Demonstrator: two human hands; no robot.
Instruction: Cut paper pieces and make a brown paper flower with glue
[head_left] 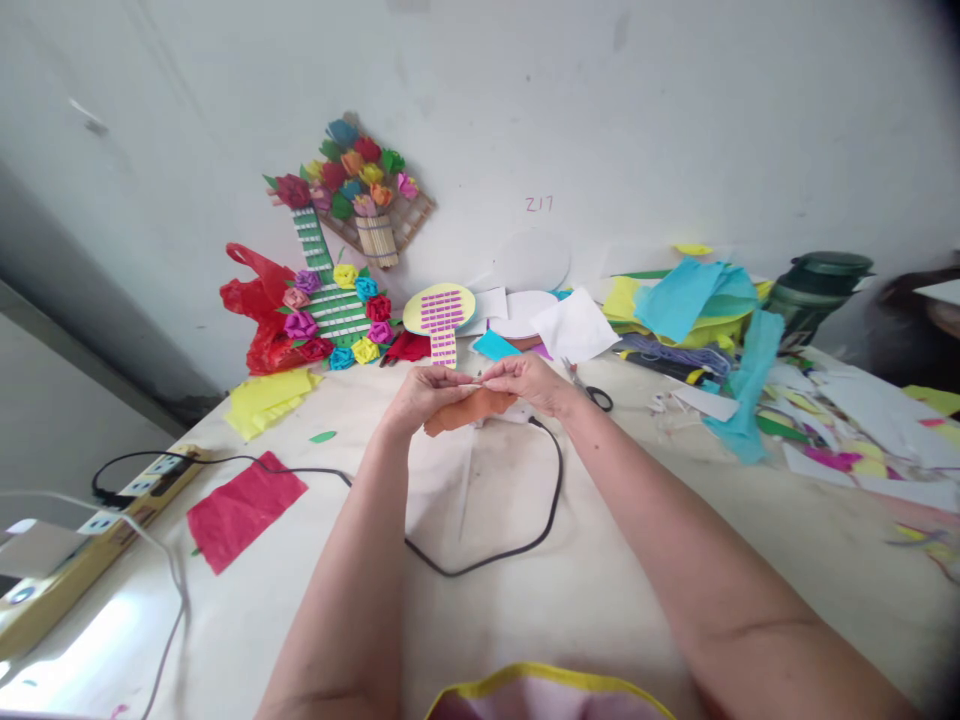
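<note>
An orange piece of crepe paper [469, 410] hangs between my two hands above the middle of the table. My left hand [426, 392] pinches its upper edge from the left. From the right, my right hand [529, 382] pinches the same edge, its fingertips close to those of the left. Just below the paper is a white tool [510, 415] with a black cord, partly hidden by the paper and my hands. A thin white stick [465, 485] points toward me beneath it. Scissors [589, 387] with black handles lie right of my right hand.
A power strip [112, 535] runs along the left, near red paper [246, 510] and yellow paper [271, 402]. Flower crafts [337, 318] lean on the wall [637, 120]. Blue crepe paper [686, 298], a dark green flask [817, 295] and paper scraps [847, 440] are at the right. The black cord [555, 500] loops across the table.
</note>
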